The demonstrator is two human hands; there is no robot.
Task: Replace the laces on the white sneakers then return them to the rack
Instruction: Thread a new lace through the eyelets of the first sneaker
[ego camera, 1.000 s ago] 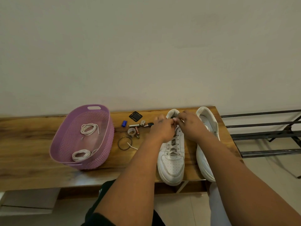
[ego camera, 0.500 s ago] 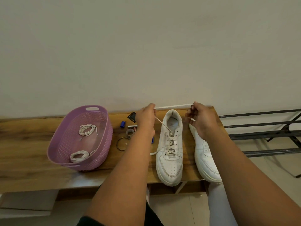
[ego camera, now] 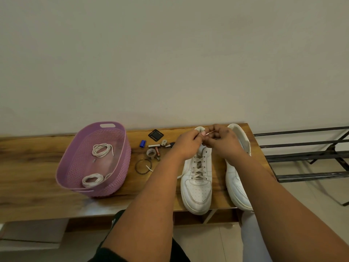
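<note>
Pinching the lace ends above the sneaker with both hands, I probably risk a slack knot if either grip slips.

Wall: plain, off-white, evenly lit.
Worktop: long wooden plank against the wall.
Floor: pale tiles.
Rack: dark metal bars, right of worktop.

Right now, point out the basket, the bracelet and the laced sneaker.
basket [ego camera: 103,190]: head view, near wall.
bracelet [ego camera: 136,166]: head view, left side of ring.
laced sneaker [ego camera: 197,191]: head view, toe cap.
</note>
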